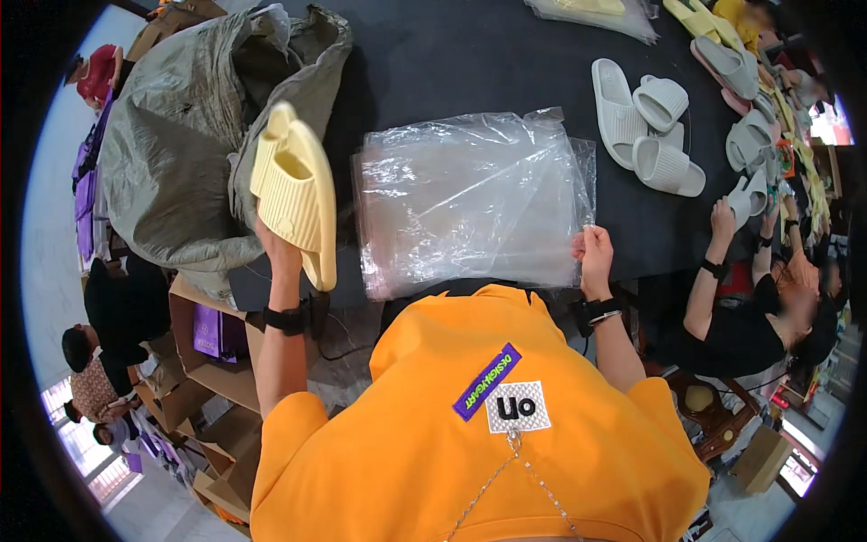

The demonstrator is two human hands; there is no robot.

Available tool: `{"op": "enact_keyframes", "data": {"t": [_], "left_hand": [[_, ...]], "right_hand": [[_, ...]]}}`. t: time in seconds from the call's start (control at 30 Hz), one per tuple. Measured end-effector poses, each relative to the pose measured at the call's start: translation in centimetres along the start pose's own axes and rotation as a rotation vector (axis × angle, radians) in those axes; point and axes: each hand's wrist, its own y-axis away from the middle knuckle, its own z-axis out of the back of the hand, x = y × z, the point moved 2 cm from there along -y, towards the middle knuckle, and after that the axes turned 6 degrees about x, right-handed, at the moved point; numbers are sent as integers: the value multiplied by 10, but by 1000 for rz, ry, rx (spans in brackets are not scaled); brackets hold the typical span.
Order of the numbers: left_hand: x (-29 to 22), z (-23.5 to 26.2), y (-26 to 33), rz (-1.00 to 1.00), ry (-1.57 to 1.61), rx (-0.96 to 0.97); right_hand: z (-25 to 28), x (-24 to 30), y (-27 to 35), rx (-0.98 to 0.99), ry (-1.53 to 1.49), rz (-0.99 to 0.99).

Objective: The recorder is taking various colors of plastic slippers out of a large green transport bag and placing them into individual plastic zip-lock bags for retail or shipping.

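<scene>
My left hand (278, 246) is closed around a pair of pale yellow slides (301, 197), held upright at the table's near left side, beside a woven sack. The slides are nested together, with ribbed straps showing. In front of me lies a flat stack of clear plastic bags (470, 194), shiny and creased. At the stack's right edge, near its lower corner, my right hand (593, 257) pinches the film between thumb and fingers. How many bag layers it grips cannot be made out.
A grey woven sack (176, 149) bulges at the left. Grey slides (619, 117) lie on the dark table (433, 63) to the right. Beyond them, a co-worker's hand (722, 219) touches another grey slide. Cardboard boxes (230, 443) stand at the lower left. More film (623, 23) lies at the far edge.
</scene>
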Motion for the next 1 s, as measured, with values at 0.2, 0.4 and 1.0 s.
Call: {"op": "enact_keyframes", "data": {"t": [0.2,0.4,1.0], "left_hand": [[-1,-102,4,-381,-612,284],[102,-176,32,-352,-1042,620],[125,-103,8,-229,-1231,364]], "right_hand": [[-41,1,19,165,16,-70],[-33,-14,22,232,68,-58],[-86,70,-149,151,621,488]]}}
